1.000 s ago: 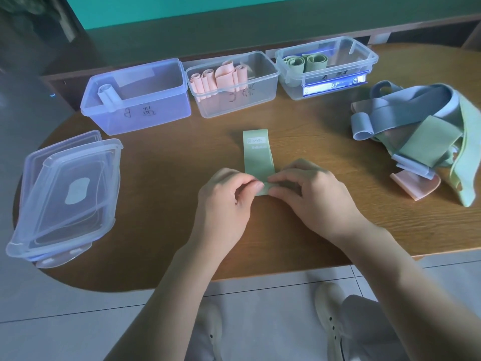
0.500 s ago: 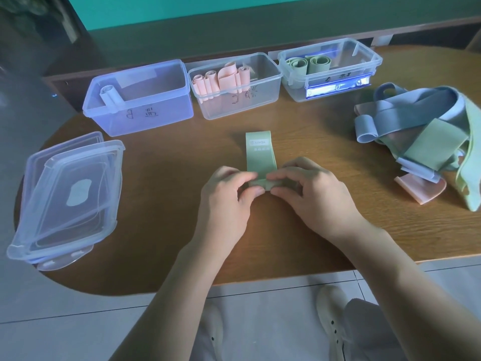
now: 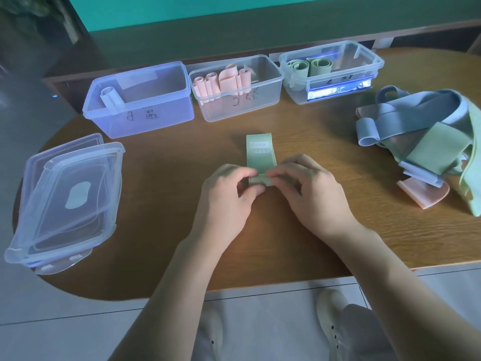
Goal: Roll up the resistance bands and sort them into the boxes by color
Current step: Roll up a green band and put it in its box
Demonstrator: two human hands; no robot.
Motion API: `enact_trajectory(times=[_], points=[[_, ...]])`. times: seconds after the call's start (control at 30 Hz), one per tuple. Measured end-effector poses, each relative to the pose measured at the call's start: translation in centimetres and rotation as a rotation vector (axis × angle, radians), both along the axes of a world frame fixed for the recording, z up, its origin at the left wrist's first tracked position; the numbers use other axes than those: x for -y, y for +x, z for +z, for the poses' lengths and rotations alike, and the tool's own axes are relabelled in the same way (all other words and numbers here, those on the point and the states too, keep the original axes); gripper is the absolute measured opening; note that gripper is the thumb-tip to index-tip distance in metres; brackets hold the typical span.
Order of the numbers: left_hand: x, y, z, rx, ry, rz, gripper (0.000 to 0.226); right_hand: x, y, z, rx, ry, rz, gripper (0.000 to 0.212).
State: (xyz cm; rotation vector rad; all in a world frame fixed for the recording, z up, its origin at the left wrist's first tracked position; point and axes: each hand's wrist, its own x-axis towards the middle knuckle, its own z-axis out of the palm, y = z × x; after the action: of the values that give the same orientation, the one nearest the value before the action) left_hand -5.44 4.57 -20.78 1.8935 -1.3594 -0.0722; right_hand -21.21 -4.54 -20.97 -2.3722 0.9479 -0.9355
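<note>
A green resistance band (image 3: 260,153) lies flat on the table's middle, its near end rolled into a small coil. My left hand (image 3: 226,199) and my right hand (image 3: 309,194) both pinch that coil from either side. At the back stand three clear boxes: the left box (image 3: 145,118) holds one blue roll, the middle box (image 3: 239,105) holds several pink rolls, the right box (image 3: 338,82) holds two green rolls. A tangled pile of blue, green and pink bands (image 3: 426,142) lies at the right.
Stacked clear lids (image 3: 67,201) sit at the table's left edge, overhanging slightly. The wooden table (image 3: 161,178) has a rounded front-left edge. My shoes and the tiled floor show below the table's front edge.
The coil has grown and moved away from me along the band, so the flat part left on the table is shorter. Both hands moved with it.
</note>
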Motion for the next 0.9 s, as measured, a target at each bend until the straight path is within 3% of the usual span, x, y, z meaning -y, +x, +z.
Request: enact_trajectory(times=[0.27, 0.43, 0.7, 0.9], points=[[1.1, 0.5, -0.3, 0.002, 0.08, 0.029, 0.036, 1.1, 0.5, -0.1, -0.113, -0.024, -0.026, 0.023], [1.4, 0.9, 0.3, -0.071, 0.019, 0.06, 0.026, 1.3, 0.8, -0.2, -0.155, -0.104, -0.056, 0.021], [2.3, 1.3, 0.1, -0.021, -0.019, 0.04, 0.02, 1.9, 1.0, -0.4, -0.211, -0.26, -0.025, 0.027], [3.2, 2.3, 0.0, 0.056, -0.046, 0.024, 0.026, 2.8, 1.4, -0.3, -0.221, -0.186, -0.006, 0.026]])
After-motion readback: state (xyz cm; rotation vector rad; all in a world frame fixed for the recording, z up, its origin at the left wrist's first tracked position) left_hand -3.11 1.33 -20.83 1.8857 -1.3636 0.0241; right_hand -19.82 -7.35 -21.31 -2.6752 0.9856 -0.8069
